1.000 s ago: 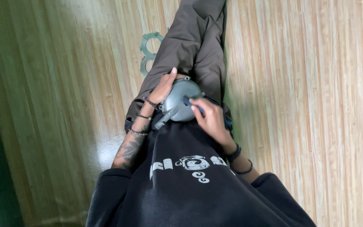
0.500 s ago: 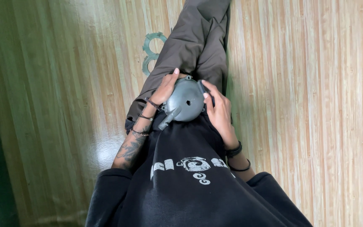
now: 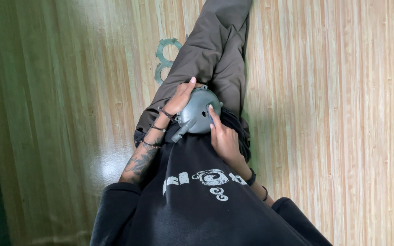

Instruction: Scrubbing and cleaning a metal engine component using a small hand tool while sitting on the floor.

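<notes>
No packages, labels, signs or screens in view. Nearest to the subject: a pale grey printed graphic across the chest of the black sweatshirt, a row of blocky marks with a round swirl at centre and a smaller swirl just below it.

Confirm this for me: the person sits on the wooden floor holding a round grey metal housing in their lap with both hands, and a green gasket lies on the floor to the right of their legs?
Not quite. The head view shows the green gasket on the wooden floor at the picture's left of the legs, not right. The rest holds: left hand and right hand both hold the round grey metal housing in the lap.
</notes>
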